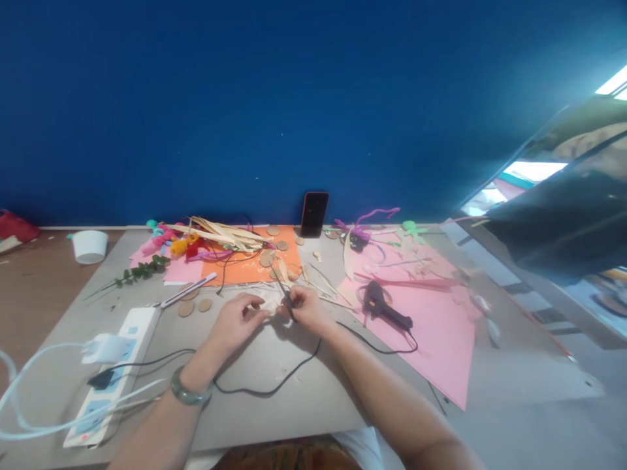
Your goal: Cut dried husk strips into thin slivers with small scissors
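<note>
Both hands meet over the grey table near its middle. My left hand, with a green bangle on the wrist, pinches a small pale piece of dried leaf. My right hand is closed on a thin dark tool whose tips point up and left at that piece; I cannot make out what tool it is. A black cable runs under my right forearm.
A black glue gun lies on pink paper at right. Orange paper holds dried leaf strips and cardboard discs. A phone leans on the blue wall. A white power strip is at left, a white cup beyond.
</note>
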A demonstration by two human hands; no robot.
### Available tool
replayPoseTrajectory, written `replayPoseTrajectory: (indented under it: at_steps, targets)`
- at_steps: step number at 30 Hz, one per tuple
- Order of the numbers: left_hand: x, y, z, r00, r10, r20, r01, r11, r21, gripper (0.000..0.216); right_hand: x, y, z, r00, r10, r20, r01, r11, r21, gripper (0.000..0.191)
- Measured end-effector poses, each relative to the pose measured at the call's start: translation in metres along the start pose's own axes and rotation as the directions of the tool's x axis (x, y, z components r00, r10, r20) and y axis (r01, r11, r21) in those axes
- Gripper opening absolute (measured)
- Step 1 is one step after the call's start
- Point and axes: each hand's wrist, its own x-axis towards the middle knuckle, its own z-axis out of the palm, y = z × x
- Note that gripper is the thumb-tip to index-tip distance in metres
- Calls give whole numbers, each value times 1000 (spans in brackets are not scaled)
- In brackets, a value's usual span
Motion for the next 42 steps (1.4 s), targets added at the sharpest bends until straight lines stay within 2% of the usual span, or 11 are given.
replayPoseTrajectory:
  at_steps: [4,10,16,23,30,37,42]
  targets:
    - [-4,4,8,969,-22,247,91,959,-269,24,-6,-11,4,996,-3,85,-1,999,45,28]
    - [-6,5,9,924,-60,378,230,877,-421,24,-7,-15,3,994,-26,102,15,994,112,31]
    - [-7,9,9,916,-109,385,312,797,-516,28,-7,-14,3,995,-22,100,8,990,141,36]
    - [-6,0,20,942,-142,304,294,786,-544,25,-10,-17,8,990,-26,139,2,985,172,37]
    - [-9,10,14,908,-159,389,374,726,-577,29,-9,-19,5,997,-29,74,20,991,130,34]
    - [-9,16,8,891,-106,441,383,697,-606,25,-9,-19,4,997,-20,78,9,990,144,34]
    - [-9,14,11,911,-133,391,370,683,-630,22,-11,-19,8,995,-8,96,-12,979,202,36]
